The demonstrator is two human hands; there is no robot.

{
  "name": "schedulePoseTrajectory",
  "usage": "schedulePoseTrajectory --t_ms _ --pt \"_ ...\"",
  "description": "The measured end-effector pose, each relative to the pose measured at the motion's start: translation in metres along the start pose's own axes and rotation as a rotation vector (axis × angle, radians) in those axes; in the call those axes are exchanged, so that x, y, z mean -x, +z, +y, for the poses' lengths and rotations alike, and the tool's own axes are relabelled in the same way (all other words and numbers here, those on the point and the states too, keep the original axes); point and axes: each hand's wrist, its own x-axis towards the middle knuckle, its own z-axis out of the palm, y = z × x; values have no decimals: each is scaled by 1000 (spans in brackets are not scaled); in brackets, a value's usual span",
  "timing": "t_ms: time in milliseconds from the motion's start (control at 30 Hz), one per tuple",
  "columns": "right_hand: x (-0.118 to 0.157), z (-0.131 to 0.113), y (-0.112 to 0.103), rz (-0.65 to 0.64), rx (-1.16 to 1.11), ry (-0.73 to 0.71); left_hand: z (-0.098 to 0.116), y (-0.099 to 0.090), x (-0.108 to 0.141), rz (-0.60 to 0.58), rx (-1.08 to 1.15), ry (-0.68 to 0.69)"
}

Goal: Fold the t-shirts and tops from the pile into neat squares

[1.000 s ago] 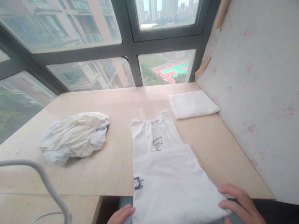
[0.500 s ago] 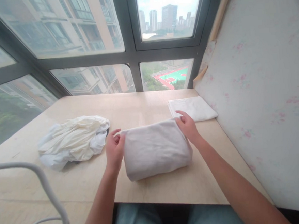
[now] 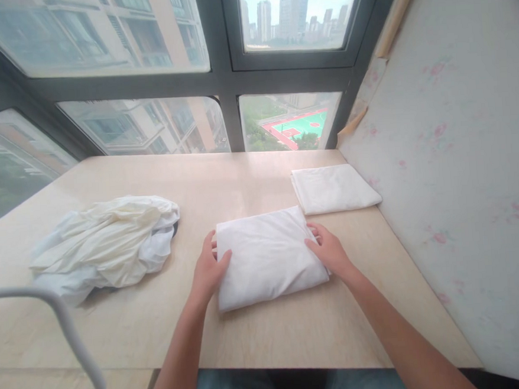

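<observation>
- Since half a second ago, both hands have slid from the far corners of the folded white garment [image 3: 268, 265] to its left and right sides, and the garment has settled flatter.
- Dark grey window frames [image 3: 221, 83] span the back, with buildings and a green-and-red sports court [image 3: 301, 126] beyond the glass.
- Pale wooden tabletop [image 3: 261, 342] stretches from the window toward the person and carries all the cloth.
- White wall [image 3: 477, 203] with faint pink flowers borders the table on the right.
- Crumpled pile of white and cream cloth [image 3: 111, 240] lies on the left, well apart from the hands.
- Folded white garment rests on the table, in front of the person and between the hands, its far edge tilted slightly.
- Second folded white cloth [image 3: 337, 189] lies farther back, just beside the garment's far right corner and close to the wall.
- Grey cable [image 3: 66, 320] loops across the near left corner.
- Left hand [image 3: 209, 268] has its thumb on top and fingers at the left edge; right hand [image 3: 332, 251] mirrors this at the right. Whether either actually pinches the cloth, I cannot tell.
</observation>
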Motion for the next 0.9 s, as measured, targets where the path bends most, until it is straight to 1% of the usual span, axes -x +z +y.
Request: schedulePoseTrajectory --t_ms 67,133,200,233,267,300,333,367,433,467,500,533,600,700,767,833,900 --pt "2 5 -1 7 -35 -4 -2 0 2 24 -60 28" --pt "4 9 -2 74 18 -37 0 0 6 103 -160 73" --pt "8 7 -1 175 131 -130 9 1 14 196 -312 197" --pt "10 2 0 215 181 -196 17 4 18 223 -391 282" --pt "12 -4 3 234 217 -266 25 9 24 227 -461 366" --pt "15 -12 8 218 240 -338 34 16 29 206 -521 437" --pt "17 -21 14 165 256 -410 42 25 34 164 -572 488" --pt "18 -30 21 85 274 -479 49 35 39 113 -618 518" --pt "19 -44 38 -99 334 -577 56 56 45 26 -699 533" --pt "18 -47 45 -167 378 -597 56 65 47 -3 -727 526" --pt "16 -47 51 -206 426 -596 54 72 48 -22 -746 515" --pt "12 -46 54 -217 472 -579 50 77 48 -34 -758 503" --pt "4 -37 54 -191 541 -515 41 79 47 -44 -776 484" --pt "-10 -23 45 -138 581 -398 31 71 44 -33 -799 448" --pt "-15 -19 40 -113 587 -336 28 65 43 -8 -807 400" --pt "-16 -18 40 -75 593 -288 27 60 43 18 -823 341" --pt "-10 -18 42 -9 605 -234 26 57 45 29 -855 302"
